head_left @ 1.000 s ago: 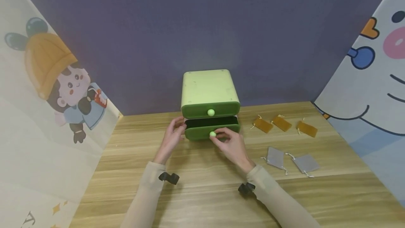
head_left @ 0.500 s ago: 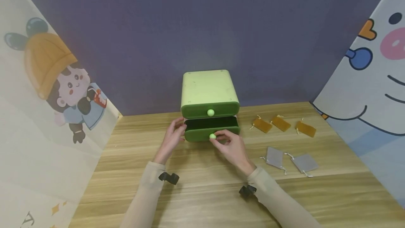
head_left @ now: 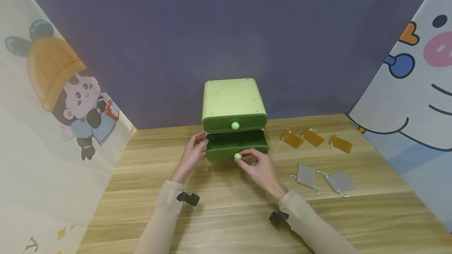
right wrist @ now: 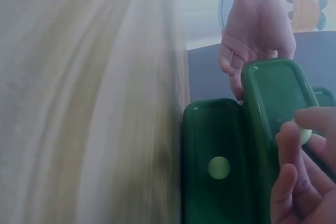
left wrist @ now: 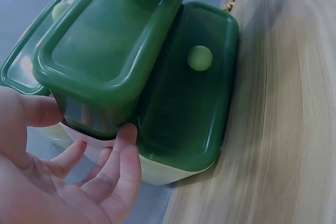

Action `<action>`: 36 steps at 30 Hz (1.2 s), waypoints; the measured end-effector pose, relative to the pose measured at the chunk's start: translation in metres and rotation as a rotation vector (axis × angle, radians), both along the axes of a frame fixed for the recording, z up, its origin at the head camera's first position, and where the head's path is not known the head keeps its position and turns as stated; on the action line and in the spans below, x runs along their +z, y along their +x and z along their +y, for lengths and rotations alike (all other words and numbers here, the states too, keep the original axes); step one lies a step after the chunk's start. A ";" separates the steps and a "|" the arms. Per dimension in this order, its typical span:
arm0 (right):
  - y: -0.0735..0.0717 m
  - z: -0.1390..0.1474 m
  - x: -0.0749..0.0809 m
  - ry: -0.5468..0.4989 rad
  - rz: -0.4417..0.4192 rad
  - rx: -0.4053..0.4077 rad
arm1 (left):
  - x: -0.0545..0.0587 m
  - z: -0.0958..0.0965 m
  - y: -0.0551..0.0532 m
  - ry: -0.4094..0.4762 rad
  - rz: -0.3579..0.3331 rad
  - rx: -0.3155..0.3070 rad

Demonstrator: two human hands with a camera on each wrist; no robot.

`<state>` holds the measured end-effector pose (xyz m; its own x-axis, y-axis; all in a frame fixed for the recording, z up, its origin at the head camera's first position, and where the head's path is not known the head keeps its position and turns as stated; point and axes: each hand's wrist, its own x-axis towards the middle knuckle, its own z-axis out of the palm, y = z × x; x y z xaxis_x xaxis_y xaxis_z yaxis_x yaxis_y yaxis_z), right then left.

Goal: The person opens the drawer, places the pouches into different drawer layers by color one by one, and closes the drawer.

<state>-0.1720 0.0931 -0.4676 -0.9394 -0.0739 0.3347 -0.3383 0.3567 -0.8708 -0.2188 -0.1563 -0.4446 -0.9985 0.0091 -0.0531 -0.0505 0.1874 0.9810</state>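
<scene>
A small drawer cabinet (head_left: 233, 97) has a pale green casing and dark green fronts with round light green knobs. Its middle drawer (head_left: 222, 154) is pulled partway out, and its visible inside holds nothing I can make out. My right hand (head_left: 260, 167) pinches that drawer's knob (head_left: 238, 155) between thumb and fingers. Against the cabinet's left side rests my left hand (head_left: 192, 154), its fingertips touching the casing beside the drawer. The top drawer (head_left: 219, 123) is closed. Below, the bottom drawer (left wrist: 184, 98) also looks closed in the left wrist view.
Several flat drawstring pouches lie right of the cabinet on the wooden table (head_left: 226, 222): orange ones such as this orange pouch (head_left: 313, 138) at the back, a grey pouch (head_left: 306, 175) and another grey pouch (head_left: 340, 182) nearer. A dark wall (head_left: 169, 50) stands behind.
The middle drawer has slid further out toward me, with my right hand moving back on its knob. My left hand has stayed at the cabinet's side.
</scene>
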 end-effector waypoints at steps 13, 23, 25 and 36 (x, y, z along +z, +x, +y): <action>0.007 0.001 -0.001 0.006 -0.002 0.009 | -0.002 -0.001 0.000 0.005 -0.007 -0.005; 0.010 0.001 -0.003 0.013 0.002 -0.003 | -0.001 -0.002 -0.001 0.005 -0.008 -0.014; 0.011 0.001 -0.003 0.019 0.007 -0.005 | 0.000 -0.002 -0.001 0.006 -0.009 -0.014; 0.015 0.001 -0.003 0.011 0.005 -0.002 | -0.001 -0.002 -0.002 0.013 -0.012 -0.020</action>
